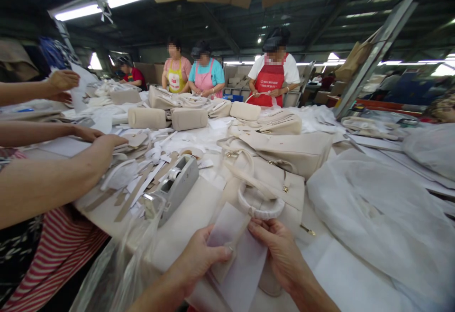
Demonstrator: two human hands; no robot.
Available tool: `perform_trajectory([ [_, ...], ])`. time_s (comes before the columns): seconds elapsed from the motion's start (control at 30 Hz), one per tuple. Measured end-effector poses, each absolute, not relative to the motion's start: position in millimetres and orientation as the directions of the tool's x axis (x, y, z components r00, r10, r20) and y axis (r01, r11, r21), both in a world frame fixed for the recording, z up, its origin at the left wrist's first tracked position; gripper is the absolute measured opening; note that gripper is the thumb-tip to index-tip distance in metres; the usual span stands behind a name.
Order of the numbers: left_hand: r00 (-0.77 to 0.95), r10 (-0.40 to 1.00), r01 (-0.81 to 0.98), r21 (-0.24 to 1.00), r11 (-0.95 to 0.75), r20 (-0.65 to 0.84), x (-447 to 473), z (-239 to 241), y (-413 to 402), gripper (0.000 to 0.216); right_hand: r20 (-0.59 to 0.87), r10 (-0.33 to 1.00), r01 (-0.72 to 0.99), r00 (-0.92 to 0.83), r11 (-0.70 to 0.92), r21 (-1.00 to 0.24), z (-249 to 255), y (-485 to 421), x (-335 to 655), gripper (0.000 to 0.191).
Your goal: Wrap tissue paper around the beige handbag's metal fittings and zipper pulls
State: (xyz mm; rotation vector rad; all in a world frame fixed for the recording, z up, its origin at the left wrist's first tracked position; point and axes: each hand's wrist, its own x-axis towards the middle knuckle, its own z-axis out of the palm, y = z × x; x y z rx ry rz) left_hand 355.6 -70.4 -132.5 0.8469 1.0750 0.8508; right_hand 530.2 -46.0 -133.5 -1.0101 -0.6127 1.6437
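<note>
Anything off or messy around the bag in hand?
Nothing looks damaged. Left hand and right hand hold a white sheet over a beige handbag. Only mess: loose strips strewn crosswise beside the tape dispenser.

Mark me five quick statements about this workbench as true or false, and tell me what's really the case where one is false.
1. The left hand and right hand both grip a white sheet. True.
2. The tape dispenser is bright red. False: it is grey.
3. The handbag just beyond the hands is black. False: it is beige.
4. A worker across the table wears a red apron. True.
5. The tape dispenser sits to the right of the handbag. False: it sits to its left, near a co-worker's arm.
</note>
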Motion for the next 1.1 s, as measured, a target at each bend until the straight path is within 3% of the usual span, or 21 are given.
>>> perform_trajectory([
  [0.27, 0.227, 0.896, -0.177, 0.888, 0.424, -0.382, 356.3, -134.0, -73.2, 0.047, -0.315, 0.947, -0.518, -0.063, -0.300, -0.801, -137.0, -51.2, 532.2, 0.046],
  [0.47, 0.225, 0.914, -0.167, 0.911, 0.377, -0.337, 358.2, -134.6, -75.4, 0.046, -0.265, 0.917, -0.368, -0.298, -0.367, -0.854, -124.9, -50.7, 535.9, 0.055],
  [0.73, 0.137, 0.955, -0.192, 0.939, 0.287, -0.264, 362.4, -147.1, -86.2, 0.031, -0.339, 0.927, -0.272, -0.162, -0.372, -0.888, -132.4, -47.4, 528.8, 0.046],
  [0.93, 0.060, 0.983, 0.000, 0.984, 0.176, -0.176, 365.8, -154.4, -93.5, 0.016, -0.344, 0.935, -0.294, -0.086, -0.354, -0.888, -136.8, -46.7, 526.7, 0.035],
  [1.1, 0.179, 0.955, 0.081, 0.971, 0.227, -0.238, 366.8, -141.8, -98.7, 0.015, -0.358, 0.924, -0.348, -0.133, -0.382, -0.856, -139.5, -45.8, 527.3, 0.031],
])
